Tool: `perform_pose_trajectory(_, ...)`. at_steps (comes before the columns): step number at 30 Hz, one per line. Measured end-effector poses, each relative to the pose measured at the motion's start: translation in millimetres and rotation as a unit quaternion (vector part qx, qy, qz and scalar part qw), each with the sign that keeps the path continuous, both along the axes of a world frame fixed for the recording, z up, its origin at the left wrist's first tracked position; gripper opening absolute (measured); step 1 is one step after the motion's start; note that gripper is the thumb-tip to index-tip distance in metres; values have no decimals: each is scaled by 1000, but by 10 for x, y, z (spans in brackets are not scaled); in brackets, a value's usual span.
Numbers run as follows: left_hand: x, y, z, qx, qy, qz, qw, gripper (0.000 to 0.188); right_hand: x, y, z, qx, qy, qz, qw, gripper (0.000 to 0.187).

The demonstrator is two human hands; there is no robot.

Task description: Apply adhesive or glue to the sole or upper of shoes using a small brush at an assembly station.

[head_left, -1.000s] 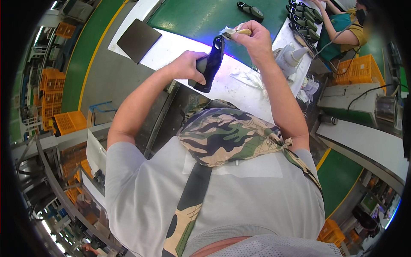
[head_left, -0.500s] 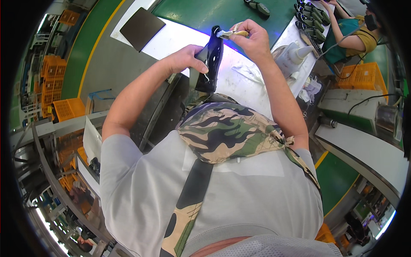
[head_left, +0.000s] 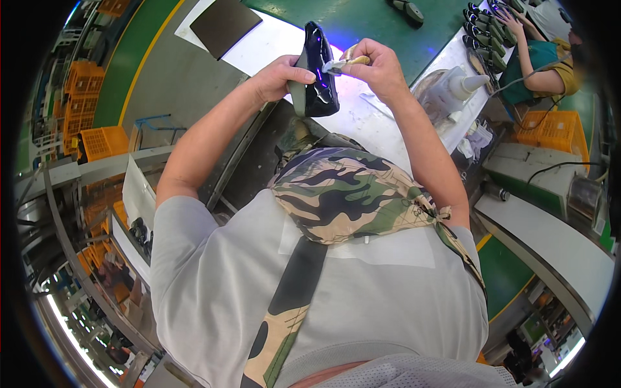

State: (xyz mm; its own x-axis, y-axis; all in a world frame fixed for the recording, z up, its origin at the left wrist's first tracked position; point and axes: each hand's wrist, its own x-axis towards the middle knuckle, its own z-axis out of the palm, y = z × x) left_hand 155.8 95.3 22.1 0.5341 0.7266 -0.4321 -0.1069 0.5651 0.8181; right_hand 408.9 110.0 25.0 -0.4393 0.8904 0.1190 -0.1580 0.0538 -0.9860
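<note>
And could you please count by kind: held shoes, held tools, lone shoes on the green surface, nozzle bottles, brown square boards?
Held shoe: 1 (left hand)
Held tool: 1 (right hand)
Lone shoe, green surface: 1
Nozzle bottle: 1
Brown square board: 1
Total: 5

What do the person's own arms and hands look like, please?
The left hand and right hand are bare, without gloves. The forearms are uncovered too, with no watch, cable or marking that I can see. Short, plain light-grey fabric sleeves end near the elbows.
</note>
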Motion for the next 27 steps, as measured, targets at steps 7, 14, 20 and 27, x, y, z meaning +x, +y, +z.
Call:
perform_pose_trajectory(7,-199,-41,-70,-8,-11,75,997,50,-110,40,45,60,-57,47,995,21)
perform_pose_trajectory(14,-506,-117,-256,-37,-36,158,986,44,-313,51,73,138,-71,74,985,21)
perform_pose_trajectory(20,-671,-291,-354,-57,-131,233,962,38,-465,105,33,159,-52,94,981,21)
perform_pose_trajectory(27,-849,-471,-423,-42,-275,333,901,40,-819,177,-199,10,86,11,996,19)
